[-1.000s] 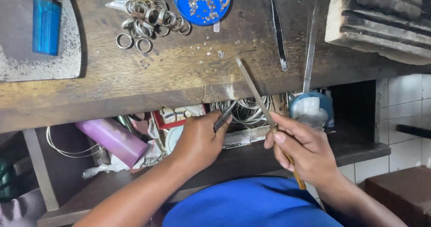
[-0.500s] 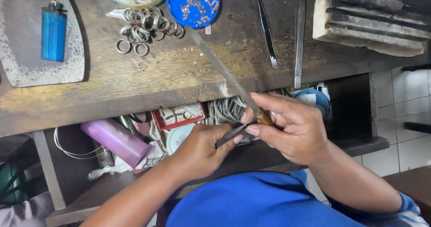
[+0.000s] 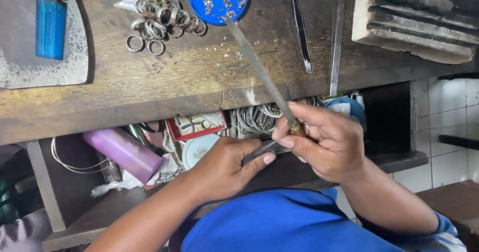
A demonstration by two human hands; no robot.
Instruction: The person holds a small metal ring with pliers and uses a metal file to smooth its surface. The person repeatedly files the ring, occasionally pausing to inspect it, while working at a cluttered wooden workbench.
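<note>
Now, in the head view, the two hands have closed up on each other below the bench edge. A second ago the right hand [image 3: 329, 145] sat lower and apart, its long metal file [image 3: 259, 70] slanting up only as far as the bench front; since then it has risen, and the file's tip lies at the rim of the blue dish [image 3: 218, 1] of small silver pieces. The right fingers are clenched round the file's handle end — thumb and forefinger also reaching to the left hand's tool. The left hand [image 3: 224, 167] is curled tight on a thin dark tool [image 3: 262, 150], perhaps tweezers or pliers; whatever small piece it may pinch is too small to tell. The meeting of the hands suggests the filing stroke is set up rather than under way.

On the wooden bench [image 3: 164, 87] — untouched throughout — lie a cluster of silver rings [image 3: 162, 20], a blue lighter [image 3: 50, 26] and tweezers [image 3: 301, 30]. The open drawer holds a pink cylinder [image 3: 122, 152].
</note>
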